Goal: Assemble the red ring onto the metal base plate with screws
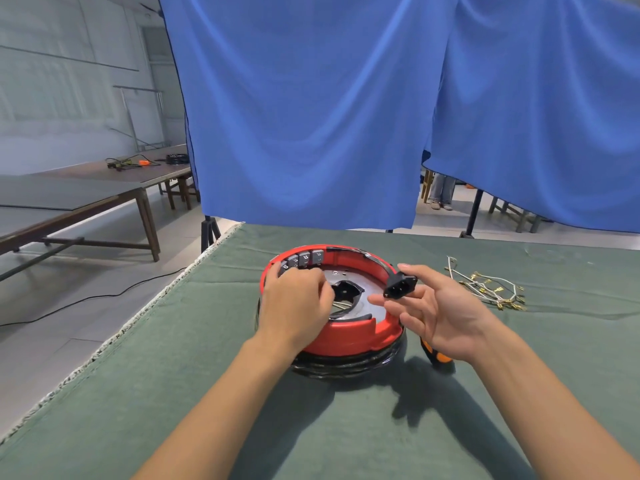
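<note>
The red ring is seated on the metal plate at table centre. The left hand, fingers curled, is pressed on its nine-o'clock rim; any grip cannot be told. A black socket is pinched by the right hand at three o'clock, equally near.

We are in what looks like a workshop or assembly hall. Our bench is covered with a green felt cloth, and blue curtains on stands screen it off. Beyond them stand long wooden tables on a pale tiled floor, one carrying cables and an orange tool. Loose wires with brass terminals lie on our cloth (electrical work, plainly).
</note>
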`<state>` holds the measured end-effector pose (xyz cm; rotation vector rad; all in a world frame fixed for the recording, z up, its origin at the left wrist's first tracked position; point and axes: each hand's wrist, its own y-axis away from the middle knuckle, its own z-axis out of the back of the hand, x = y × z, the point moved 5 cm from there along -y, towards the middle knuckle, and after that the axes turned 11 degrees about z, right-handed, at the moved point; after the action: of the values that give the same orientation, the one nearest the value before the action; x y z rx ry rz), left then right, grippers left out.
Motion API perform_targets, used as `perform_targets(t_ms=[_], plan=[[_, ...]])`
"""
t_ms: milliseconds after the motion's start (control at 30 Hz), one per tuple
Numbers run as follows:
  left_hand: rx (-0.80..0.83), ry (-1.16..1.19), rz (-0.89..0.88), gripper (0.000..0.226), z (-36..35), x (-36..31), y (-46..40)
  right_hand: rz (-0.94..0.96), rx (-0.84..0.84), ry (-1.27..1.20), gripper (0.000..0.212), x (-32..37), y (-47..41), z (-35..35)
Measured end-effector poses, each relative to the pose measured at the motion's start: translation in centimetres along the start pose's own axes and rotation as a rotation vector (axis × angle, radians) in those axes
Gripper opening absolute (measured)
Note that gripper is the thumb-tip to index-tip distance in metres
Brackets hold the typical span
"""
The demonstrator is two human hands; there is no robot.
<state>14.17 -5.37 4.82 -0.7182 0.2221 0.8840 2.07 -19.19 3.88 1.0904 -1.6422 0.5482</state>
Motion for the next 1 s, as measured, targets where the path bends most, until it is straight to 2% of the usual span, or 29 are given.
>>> perform_targets(t_ms=[67, 200, 300, 367, 467, 600, 700, 767, 867, 933, 1000], plan=[[0.045, 0.123, -0.004, 0.021, 0.0, -0.5, 0.2, 0.003, -0.005, 0.008, 0.031, -0.1, -0.1, -0.2], [0.141, 0.219, -0.064, 0.016, -0.5, -1.2, 0.9, -0.014, 0.010, -0.031, 0.029, -0.4, -0.1, -0.6], [0.222, 0.476, -0.097, 0.024, -0.1, -2.6, 1.3, 0.012, 0.031, -0.019, 0.024, -0.4, 0.0, -1.0], [0.252, 0.552, -0.116, 0.028, 0.0, -3.6, 1.4, 0.070, 0.033, 0.062, 0.023, -0.4, -0.2, -1.1], [0.190, 0.470, -0.197, 0.022, 0.0, -4.2, 1.5, 0.143, 0.004, 0.218, 0.026, -0.2, -0.1, -1.2], [0.255, 0.437, -0.160, 0.023, -0.6, -3.7, 1.7, 0.207, -0.037, 0.475, 0.035, 0.0, -0.1, -1.0], [0.236, 0.448, -0.167, 0.019, -0.8, -3.5, 1.8, 0.248, -0.063, 0.677, 0.038, 0.3, -0.1, -0.8], [0.235, 0.458, -0.170, 0.018, -0.9, -3.5, 1.8, 0.300, -0.076, 0.718, 0.028, 0.9, 0.0, -0.4], [0.175, 0.448, -0.137, 0.014, -0.9, -3.0, 1.6, 0.504, -0.083, 0.770, 0.002, 2.5, 0.3, 0.1], [0.151, 0.447, -0.119, 0.012, -1.0, -2.9, 1.6, 0.647, -0.050, 0.954, 0.012, 3.1, 0.3, 0.0], [0.160, 0.440, -0.127, 0.013, -1.1, -3.1, 1.8, 0.685, 0.052, 1.060, 0.022, 2.8, 0.3, -0.6]])
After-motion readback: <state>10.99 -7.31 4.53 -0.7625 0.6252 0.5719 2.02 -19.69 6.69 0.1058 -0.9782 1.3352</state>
